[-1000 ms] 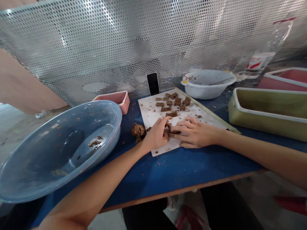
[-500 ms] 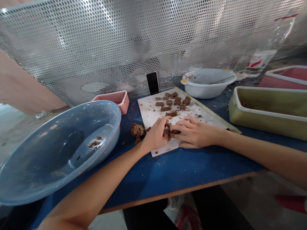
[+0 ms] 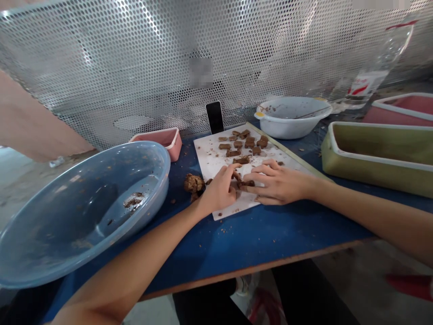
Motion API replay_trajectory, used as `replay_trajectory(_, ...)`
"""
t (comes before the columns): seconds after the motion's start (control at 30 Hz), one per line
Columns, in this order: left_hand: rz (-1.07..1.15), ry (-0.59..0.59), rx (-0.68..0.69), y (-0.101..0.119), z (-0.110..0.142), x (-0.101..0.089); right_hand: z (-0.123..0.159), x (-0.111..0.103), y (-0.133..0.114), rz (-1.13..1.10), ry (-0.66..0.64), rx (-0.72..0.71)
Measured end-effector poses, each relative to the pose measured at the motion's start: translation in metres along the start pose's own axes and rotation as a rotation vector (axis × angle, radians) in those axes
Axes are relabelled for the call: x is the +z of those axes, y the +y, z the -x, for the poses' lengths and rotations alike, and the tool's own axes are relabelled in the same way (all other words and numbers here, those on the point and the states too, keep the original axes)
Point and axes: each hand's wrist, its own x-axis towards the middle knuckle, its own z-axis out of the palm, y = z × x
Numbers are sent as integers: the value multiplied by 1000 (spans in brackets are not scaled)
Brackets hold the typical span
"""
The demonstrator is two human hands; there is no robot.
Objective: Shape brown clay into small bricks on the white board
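Note:
A dark brown lump of clay-like material (image 3: 246, 183) lies low on a white sheet (image 3: 209, 158), between my two hands. My left hand (image 3: 219, 188) is curled at its left end, thumb and fingers closed around it; part of the lump is hidden there. From the right, my right hand (image 3: 279, 183) reaches over with its fingers bent and their tips on the lump. Farther up the sheet lie several small brown shaped pieces (image 3: 241, 160), some like short bars. Left of my left hand, a rough brown ball (image 3: 194, 183) rests on the blue table (image 3: 237, 243).
A large blue basin (image 3: 158, 158) stands at left, with brown residue inside. A pink container (image 3: 175, 146) and an upright phone (image 3: 215, 118) are behind. At right are a white basin (image 3: 287, 128), a green trough (image 3: 372, 169) and a plastic bottle (image 3: 367, 85). Perforated metal (image 3: 135, 67) closes the back.
My right hand has shifted slightly up and to the right, showing more of the brown lump. My left hand stays almost where it was.

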Motion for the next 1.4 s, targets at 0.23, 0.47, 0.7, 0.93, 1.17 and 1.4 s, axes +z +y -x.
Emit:
replay_trajectory(0.23, 24, -2, 6, 1, 0, 0, 0, -4, -3, -9, 31, 165)
replay_trajectory(0.47, 11, 74, 44, 0, 1, 1, -12, -10, -21, -9, 2, 407)
replay_trajectory(0.7, 19, 134, 23, 1, 1, 1, -12, -5, -28, -120, -92, 365)
replay_trajectory(0.93, 17, 143, 11, 1, 2, 2, -13, -4, -28, -49, -111, 293)
replay_trajectory(1.17, 10, 147, 4, -1, 2, 3, -13, -9, -26, -123, -44, 258)
replay_trajectory(1.4, -23, 183, -9, 1, 1, 2, -12, -2, -22, -204, -34, 537)
